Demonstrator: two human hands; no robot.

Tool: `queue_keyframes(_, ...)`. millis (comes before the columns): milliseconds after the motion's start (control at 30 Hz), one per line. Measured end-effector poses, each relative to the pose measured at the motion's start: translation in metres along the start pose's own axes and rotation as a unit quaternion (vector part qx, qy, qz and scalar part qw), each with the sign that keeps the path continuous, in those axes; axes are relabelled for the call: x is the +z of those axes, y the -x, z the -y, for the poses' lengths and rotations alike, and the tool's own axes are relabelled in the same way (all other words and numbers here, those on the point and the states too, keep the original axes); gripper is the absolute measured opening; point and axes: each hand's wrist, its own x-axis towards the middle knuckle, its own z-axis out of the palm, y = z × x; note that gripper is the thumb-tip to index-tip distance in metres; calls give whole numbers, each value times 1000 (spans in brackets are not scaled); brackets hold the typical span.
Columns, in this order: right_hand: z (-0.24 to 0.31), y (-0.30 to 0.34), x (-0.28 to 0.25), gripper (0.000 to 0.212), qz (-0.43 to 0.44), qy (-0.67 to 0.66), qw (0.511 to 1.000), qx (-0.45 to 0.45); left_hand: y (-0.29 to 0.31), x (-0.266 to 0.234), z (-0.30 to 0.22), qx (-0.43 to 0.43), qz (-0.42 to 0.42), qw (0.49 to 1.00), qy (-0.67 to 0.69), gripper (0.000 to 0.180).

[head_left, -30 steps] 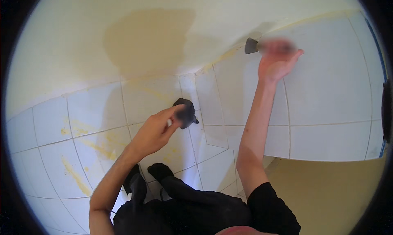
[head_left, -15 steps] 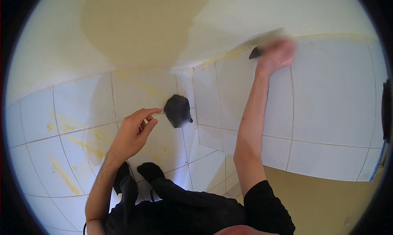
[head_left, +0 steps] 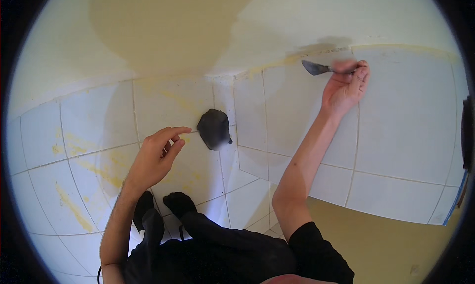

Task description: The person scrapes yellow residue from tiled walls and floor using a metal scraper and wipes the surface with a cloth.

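My right hand (head_left: 345, 88) is closed around the handle of a putty knife (head_left: 315, 68), and its dark, flared blade points left. The knife hangs in front of the white tiled wall (head_left: 401, 111), a little below the tiles' upper edge. Part of the grip is blurred. My left hand (head_left: 157, 154) is held out over the tiles with index finger and thumb apart, and nothing shows between them. Just beyond its fingertips is a black, irregular rounded object (head_left: 213, 128) whose kind I cannot make out; a narrow gap separates it from the index finger.
Above the tiles runs a cream painted wall (head_left: 277, 17), with a yellowish strip along the joint. Yellow smears (head_left: 74, 210) mark the tiles on the left. My feet in dark socks (head_left: 179, 204) are below my left hand. A dark object (head_left: 467, 135) stands at the right edge.
My right hand has come down and away from the tiles' upper edge, turning so that more of the putty knife's blade shows. My left hand has barely moved.
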Motion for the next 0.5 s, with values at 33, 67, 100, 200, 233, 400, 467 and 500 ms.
queue_keyframes(33,-5,-3,0,22,-1,1,1000,-1,0,1,0,5,-1,1000,-3,30)
queue_keyframes(67,-10,-6,1,22,-15,-6,1000,-6,0,2,0,6,1,1000,-3,30)
queue_keyframes(100,-15,-4,5,22,-29,-16,999,-8,0,2,1,0,0,1000,-2,30)
queue_keyframes(200,-17,-2,10,17,-41,-50,998,24,2,4,3,-11,2,1000,-2,29)
queue_keyframes(233,-20,-3,8,16,-43,-62,997,31,2,4,3,-15,4,1000,-2,29)
queue_keyframes(400,-37,-8,4,20,-46,74,995,-52,3,4,4,-20,3,1000,1,29)
queue_keyframes(467,-40,-6,9,21,-47,114,990,-74,2,5,5,-30,4,1000,1,29)
queue_keyframes(500,-38,-6,15,22,-66,139,985,-73,1,5,6,-27,4,1000,2,29)
